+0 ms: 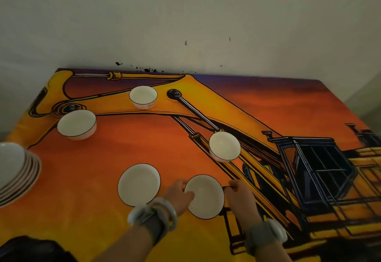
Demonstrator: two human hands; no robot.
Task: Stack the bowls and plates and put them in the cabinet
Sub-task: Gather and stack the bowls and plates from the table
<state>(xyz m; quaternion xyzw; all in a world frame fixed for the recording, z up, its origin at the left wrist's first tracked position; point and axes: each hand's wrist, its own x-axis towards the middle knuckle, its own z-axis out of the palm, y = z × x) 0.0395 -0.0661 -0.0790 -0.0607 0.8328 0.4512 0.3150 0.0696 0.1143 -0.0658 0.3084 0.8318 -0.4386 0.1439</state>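
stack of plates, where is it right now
In the head view the stack of plates sits at the left edge of the table, partly cut off by the frame, nearer than the far-left bowl.

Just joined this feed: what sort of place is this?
Probably a home dining corner: a table with an excavator-print cloth against a plain wall, a stack of plates at its left edge, white bowls scattered, left hand and right hand holding the near bowl.

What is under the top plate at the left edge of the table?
Under the top plate more plates are stacked; only their rims show. The pile rests on the tablecloth. Their inner faces are covered, and the frame cuts the pile.
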